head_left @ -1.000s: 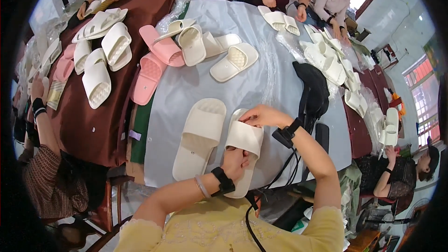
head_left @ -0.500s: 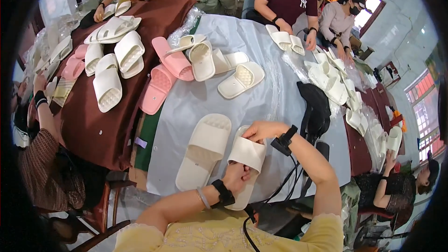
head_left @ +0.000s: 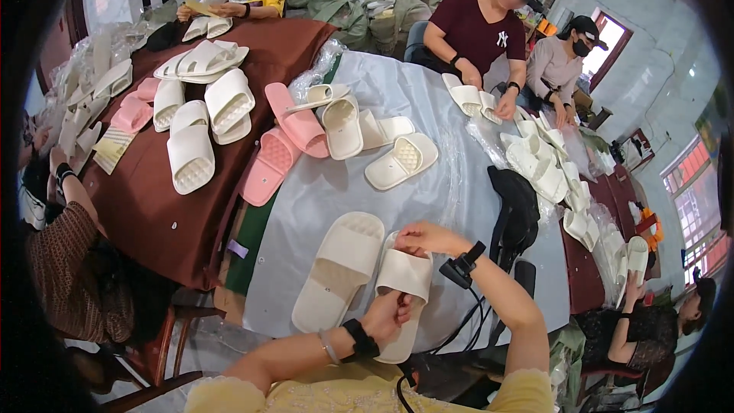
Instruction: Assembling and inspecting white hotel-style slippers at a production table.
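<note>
In front of me a white slide slipper (head_left: 405, 274) lies on the grey-blue sheet, toe pointing away. My left hand (head_left: 388, 315) is closed at the foot opening, its fingertips partly hidden under the edge of the strap. At the toe end, my right hand (head_left: 422, 239) bends its fingers in at the strap's front edge, also closed. Both hands appear to grip the strap from opposite ends. The matching white slipper (head_left: 340, 271) rests flat just to the left, touched by neither hand.
Beyond lie pink slippers (head_left: 273, 159) and several white slippers (head_left: 401, 162). Left is a brown-covered table (head_left: 153, 214) with more slippers. A black bag (head_left: 511, 210) and dark cables (head_left: 478, 313) lie to the right. Co-workers (head_left: 482, 30) handle slippers around the tables.
The view has tilted upward, so the tables sit lower in the picture. My hands stay at the same slipper; the right fingers have shifted slightly at its toe end.
</note>
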### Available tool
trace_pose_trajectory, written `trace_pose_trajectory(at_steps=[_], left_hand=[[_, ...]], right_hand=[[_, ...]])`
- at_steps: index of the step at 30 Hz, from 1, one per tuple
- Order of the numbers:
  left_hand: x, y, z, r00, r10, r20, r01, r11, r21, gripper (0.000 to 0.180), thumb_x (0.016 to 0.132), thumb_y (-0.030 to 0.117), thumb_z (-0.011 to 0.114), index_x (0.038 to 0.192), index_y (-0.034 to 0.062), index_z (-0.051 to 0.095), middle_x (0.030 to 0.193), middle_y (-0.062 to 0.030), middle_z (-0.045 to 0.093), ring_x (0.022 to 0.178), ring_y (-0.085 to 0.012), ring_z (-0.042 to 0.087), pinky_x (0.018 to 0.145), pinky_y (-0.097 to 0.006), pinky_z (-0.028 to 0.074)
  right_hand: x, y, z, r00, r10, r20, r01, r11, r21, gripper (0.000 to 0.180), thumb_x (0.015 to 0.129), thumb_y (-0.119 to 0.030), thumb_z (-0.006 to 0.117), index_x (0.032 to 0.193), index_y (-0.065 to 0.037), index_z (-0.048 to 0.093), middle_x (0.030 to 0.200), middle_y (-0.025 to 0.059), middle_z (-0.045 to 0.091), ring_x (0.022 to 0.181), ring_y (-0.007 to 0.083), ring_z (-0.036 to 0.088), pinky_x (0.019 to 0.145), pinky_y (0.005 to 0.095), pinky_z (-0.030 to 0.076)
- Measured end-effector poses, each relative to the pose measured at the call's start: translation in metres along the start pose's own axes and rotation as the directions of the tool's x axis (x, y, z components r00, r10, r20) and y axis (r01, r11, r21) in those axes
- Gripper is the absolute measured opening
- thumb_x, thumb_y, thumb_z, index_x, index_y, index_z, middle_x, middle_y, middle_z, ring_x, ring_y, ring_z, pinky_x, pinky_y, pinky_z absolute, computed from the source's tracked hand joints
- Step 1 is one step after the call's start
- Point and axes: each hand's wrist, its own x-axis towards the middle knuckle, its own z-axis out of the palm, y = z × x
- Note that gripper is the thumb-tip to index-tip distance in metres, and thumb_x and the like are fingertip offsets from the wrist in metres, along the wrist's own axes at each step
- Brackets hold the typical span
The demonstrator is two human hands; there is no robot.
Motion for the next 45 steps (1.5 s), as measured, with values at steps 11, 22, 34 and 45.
trace_pose_trajectory(at_steps=[11,22,34,45], left_hand=[[-0.092,0.030,-0.031,0.997,0.066,-0.046,-0.038,0.890,0.455,0.028,0.094,0.022,0.043,0.113,0.0046,0.052,0.073,0.0015,0.053,0.056,-0.0052,0.044,0.052,-0.018,0.038],[-0.130,0.053,-0.060,0.700,0.680,-0.218,-0.212,0.489,0.846,0.023,0.087,0.021,0.057,0.097,0.0003,0.060,0.068,-0.0039,0.062,0.052,-0.0063,0.054,0.047,-0.020,0.043],[-0.081,0.061,-0.044,0.793,0.557,-0.247,-0.552,0.828,0.092,0.017,0.092,0.018,0.041,0.098,0.0023,0.044,0.104,-0.0144,0.059,0.095,-0.0215,0.059,0.076,-0.031,0.047],[-0.054,0.045,-0.057,0.861,0.459,-0.219,-0.406,0.880,0.245,0.016,0.089,0.013,0.050,0.096,-0.0015,0.051,0.070,-0.0022,0.050,0.057,-0.0119,0.047,0.052,-0.024,0.040]], right_hand=[[-0.030,-0.002,0.008,0.950,0.061,-0.306,0.089,0.887,0.453,0.028,0.090,-0.021,0.049,0.107,0.001,0.048,0.099,0.0136,0.062,0.089,0.0216,0.062,0.076,0.0294,0.051],[-0.030,-0.003,0.031,0.847,-0.050,-0.529,0.283,0.885,0.370,0.020,0.089,-0.016,0.052,0.101,0.001,0.053,0.086,0.0084,0.056,0.076,0.0174,0.061,0.069,0.0279,0.051],[0.014,-0.038,0.063,0.915,-0.306,-0.262,0.223,0.926,-0.304,0.021,0.084,-0.017,0.057,0.100,-0.004,0.061,0.084,0.0059,0.065,0.062,0.0108,0.058,0.060,0.0243,0.047],[0.032,-0.024,0.050,0.952,-0.220,-0.213,0.219,0.975,-0.030,0.021,0.086,-0.018,0.056,0.094,0.001,0.060,0.071,0.0023,0.059,0.059,0.0088,0.055,0.056,0.0228,0.045]])
